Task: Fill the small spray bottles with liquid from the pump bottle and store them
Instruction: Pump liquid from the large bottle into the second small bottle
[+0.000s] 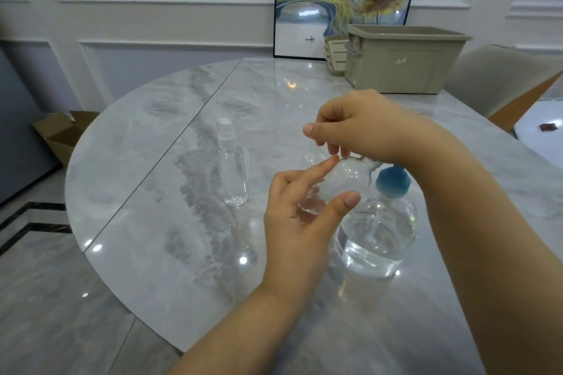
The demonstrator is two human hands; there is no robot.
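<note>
Marble table [170, 222]: pump bottle [377, 240] label unreadable, spray bottle [233, 167] unmarked.

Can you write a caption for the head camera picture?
Left hand holds a clear small bottle; right hand works at its top.

Grey-veined marble table [170, 161], blue-capped clear pump bottle [377, 234], beige bin [405, 61], clear spray bottle [233, 170].

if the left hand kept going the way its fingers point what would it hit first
Probably the right hand: the left hand, holding a small clear bottle, points up and away toward it. Depth is unclear.
</note>
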